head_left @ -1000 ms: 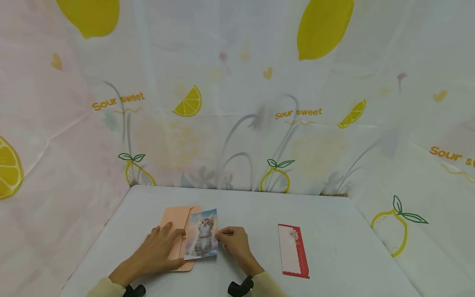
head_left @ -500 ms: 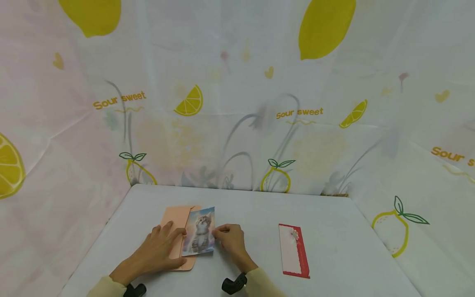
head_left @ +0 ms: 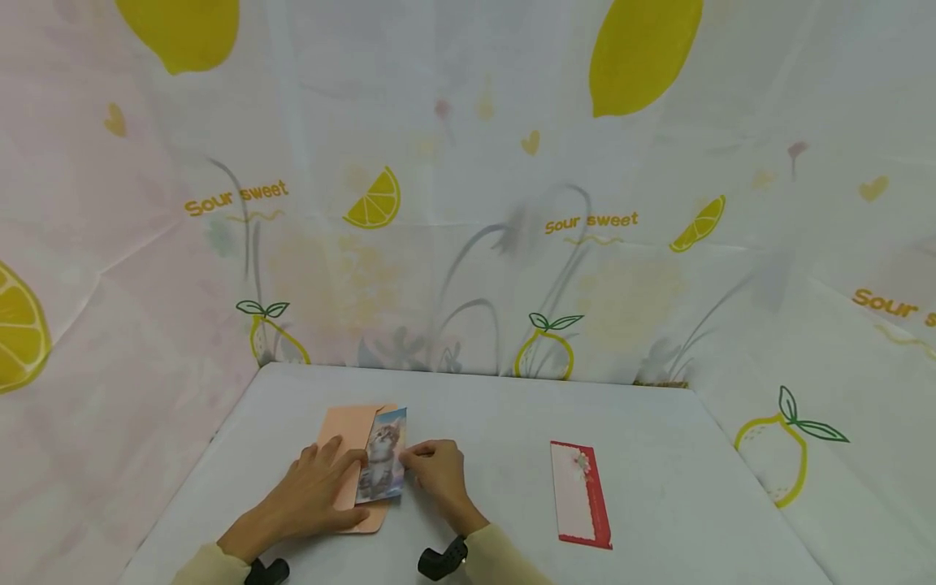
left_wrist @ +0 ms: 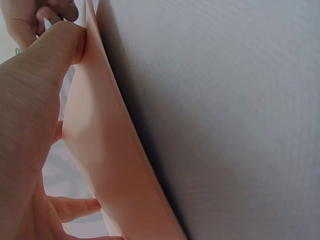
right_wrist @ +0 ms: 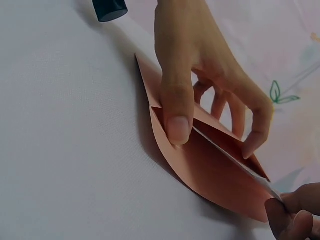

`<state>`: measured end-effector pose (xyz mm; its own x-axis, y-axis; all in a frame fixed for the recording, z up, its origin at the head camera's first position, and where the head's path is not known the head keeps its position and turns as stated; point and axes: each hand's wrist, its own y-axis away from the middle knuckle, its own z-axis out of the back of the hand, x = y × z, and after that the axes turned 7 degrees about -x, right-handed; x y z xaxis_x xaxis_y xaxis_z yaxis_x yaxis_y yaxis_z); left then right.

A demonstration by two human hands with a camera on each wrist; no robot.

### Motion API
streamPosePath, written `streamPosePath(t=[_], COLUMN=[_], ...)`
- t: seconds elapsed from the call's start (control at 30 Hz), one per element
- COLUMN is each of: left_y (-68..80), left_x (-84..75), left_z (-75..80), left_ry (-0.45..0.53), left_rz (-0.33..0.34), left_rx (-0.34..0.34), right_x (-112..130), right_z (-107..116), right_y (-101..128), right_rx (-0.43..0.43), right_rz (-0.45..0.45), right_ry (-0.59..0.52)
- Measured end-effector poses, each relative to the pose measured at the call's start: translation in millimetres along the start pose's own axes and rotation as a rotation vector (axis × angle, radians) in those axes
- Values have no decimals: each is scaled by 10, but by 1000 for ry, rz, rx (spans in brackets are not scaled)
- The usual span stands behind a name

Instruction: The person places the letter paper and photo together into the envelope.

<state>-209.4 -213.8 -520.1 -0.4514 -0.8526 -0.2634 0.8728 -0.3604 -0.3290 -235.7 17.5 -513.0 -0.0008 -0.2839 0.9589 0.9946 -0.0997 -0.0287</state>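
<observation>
A peach envelope [head_left: 347,424] lies on the left part of the table, its mouth facing right. My left hand [head_left: 310,491] rests spread over it; in the right wrist view the thumb presses the flap while the fingertips touch the other side, and the mouth gapes between them. The thumb and forefinger of my right hand [head_left: 441,475] pinch the right edge of a kitten picture card [head_left: 382,459]. Part of the card is inside the envelope, so its left side is hidden. Seen edge-on, the card [right_wrist: 225,154] slants into the mouth.
A white and red card [head_left: 574,491] with a small flower decoration lies to the right on the white table [head_left: 680,487]. Behind the table hangs a lemon-patterned cloth [head_left: 439,268]. Each wrist wears a dark device.
My right hand has moved left, sliding the kitten picture card further into the envelope, and less of it shows. The left hand and the envelope have stayed about still.
</observation>
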Motion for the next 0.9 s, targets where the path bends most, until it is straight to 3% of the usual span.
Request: streamPosePath(t=[0.3,0.53,0.73,0.9], left_y=[-3,0,-3,-5], left_x=[-12,-18,-21,-12], left_z=[9,13,13,8], left_ry=[0,-4,11,12], left_rz=[25,0,-4,-4], left_rx=[35,3,13,4], right_x=[14,28,44,76], right_z=[-108,-169,-203,-224], right_y=[8,5,3,6], right_rx=[20,51,106,97], right_rz=[33,44,45,43], right_ry=[19,40,57,38])
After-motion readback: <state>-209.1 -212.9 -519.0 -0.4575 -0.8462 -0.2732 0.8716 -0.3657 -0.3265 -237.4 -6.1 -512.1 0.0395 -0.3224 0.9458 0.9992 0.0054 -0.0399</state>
